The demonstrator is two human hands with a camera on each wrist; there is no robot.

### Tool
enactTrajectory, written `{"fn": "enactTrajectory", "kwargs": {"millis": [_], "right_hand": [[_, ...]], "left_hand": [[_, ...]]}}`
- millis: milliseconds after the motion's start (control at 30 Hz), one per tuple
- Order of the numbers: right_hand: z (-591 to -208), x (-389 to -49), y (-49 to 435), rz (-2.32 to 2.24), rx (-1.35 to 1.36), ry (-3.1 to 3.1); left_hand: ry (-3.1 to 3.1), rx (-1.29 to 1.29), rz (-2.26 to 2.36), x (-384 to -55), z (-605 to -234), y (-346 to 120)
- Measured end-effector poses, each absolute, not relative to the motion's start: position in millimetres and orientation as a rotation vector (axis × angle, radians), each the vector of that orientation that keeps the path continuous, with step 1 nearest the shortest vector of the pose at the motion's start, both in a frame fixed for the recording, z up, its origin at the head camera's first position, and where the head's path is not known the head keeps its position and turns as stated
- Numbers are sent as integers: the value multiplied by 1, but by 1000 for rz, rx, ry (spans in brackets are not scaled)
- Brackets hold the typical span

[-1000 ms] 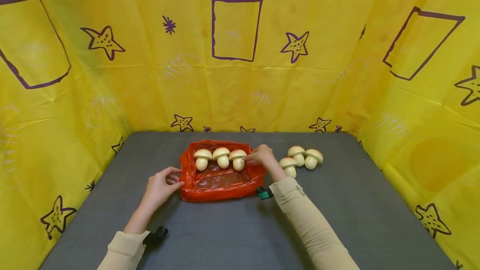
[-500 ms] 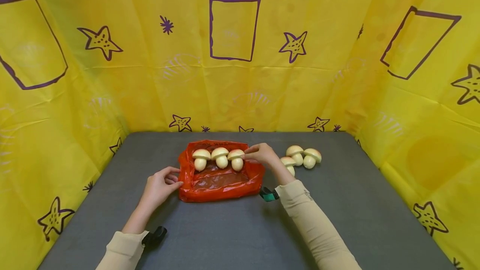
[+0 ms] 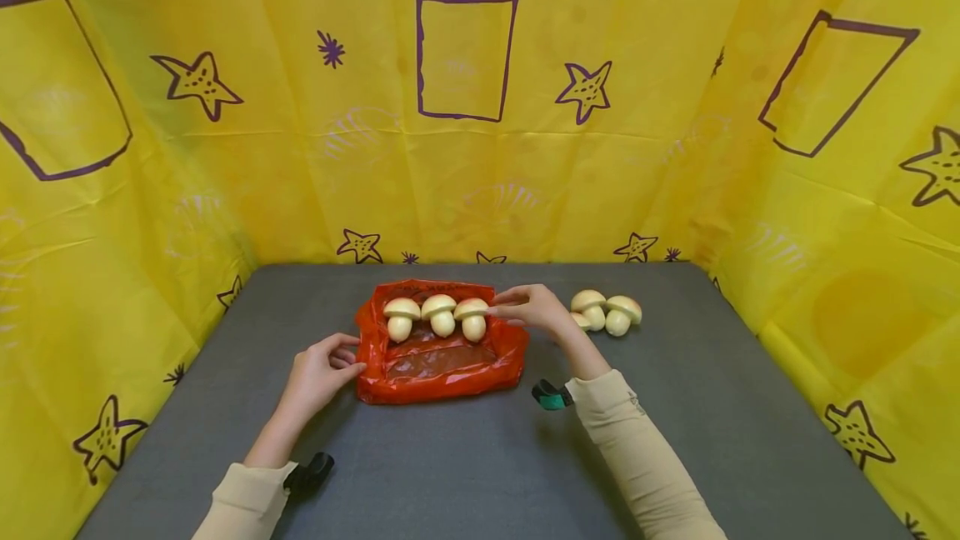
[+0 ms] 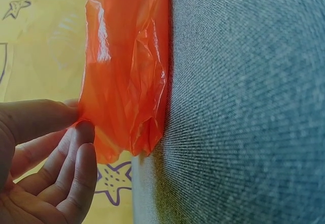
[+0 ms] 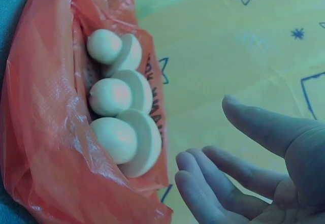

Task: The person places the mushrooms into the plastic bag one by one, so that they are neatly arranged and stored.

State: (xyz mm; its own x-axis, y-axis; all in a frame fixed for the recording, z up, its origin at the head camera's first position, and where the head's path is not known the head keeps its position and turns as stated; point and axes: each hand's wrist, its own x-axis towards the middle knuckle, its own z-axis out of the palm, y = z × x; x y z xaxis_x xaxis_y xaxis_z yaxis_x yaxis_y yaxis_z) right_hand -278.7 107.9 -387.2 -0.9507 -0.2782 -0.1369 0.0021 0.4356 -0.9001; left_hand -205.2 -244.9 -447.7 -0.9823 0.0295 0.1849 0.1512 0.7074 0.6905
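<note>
Three cream toy mushrooms lie side by side in a red plastic bag: a left one (image 3: 401, 319), a middle one (image 3: 439, 315) and a right one (image 3: 472, 319). The crumpled bag (image 3: 442, 390) has its mouth spread wide. At the bag's left edge, my left hand (image 3: 318, 373) pinches the plastic (image 4: 122, 71) between thumb and fingers, as the left wrist view shows. My right hand (image 3: 538, 308) hovers over the bag's right edge, beside the right mushroom. In the right wrist view its thumb and fingers are apart, with nothing between them.
More mushrooms lie on the grey table (image 3: 450, 473) right of the bag: a near-upright one (image 3: 588, 307), a tilted one (image 3: 622, 315) and one mostly hidden by my right forearm. A yellow cloth (image 3: 472, 157) with drawn stars walls the back and sides.
My right hand has let go of the right mushroom in the bag and drawn back slightly to the right, its forearm now covering most of one loose mushroom. My left hand stays on the bag.
</note>
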Motion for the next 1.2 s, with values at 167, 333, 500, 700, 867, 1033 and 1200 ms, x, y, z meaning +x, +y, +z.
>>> {"fn": "enactTrajectory", "kwargs": {"millis": [167,333,500,700,867,1033,1200], "right_hand": [[-388,-276,119,-1534,-224,2421],[-389,-272,133,-1583,-226,2392],[-382,-267,144,-1607,-251,2391],[-385,-272,161,-1616,-227,2416],[-384,-268,174,-1650,-215,2395],[-384,-264,185,-1674,-179,2379],[-392,-264,196,-1653,-166,2408]], "left_hand": [[-2753,-133,-1135,-205,-449,-244],[-2754,-124,-1140,-206,-450,-244],[-2756,-124,-1126,-206,-450,-246],[-2761,-129,-1126,-207,-450,-245],[-2755,-132,-1120,-208,-452,-245],[-2748,-139,-1125,-209,-452,-245],[-2743,-146,-1112,-210,-452,-245]]}}
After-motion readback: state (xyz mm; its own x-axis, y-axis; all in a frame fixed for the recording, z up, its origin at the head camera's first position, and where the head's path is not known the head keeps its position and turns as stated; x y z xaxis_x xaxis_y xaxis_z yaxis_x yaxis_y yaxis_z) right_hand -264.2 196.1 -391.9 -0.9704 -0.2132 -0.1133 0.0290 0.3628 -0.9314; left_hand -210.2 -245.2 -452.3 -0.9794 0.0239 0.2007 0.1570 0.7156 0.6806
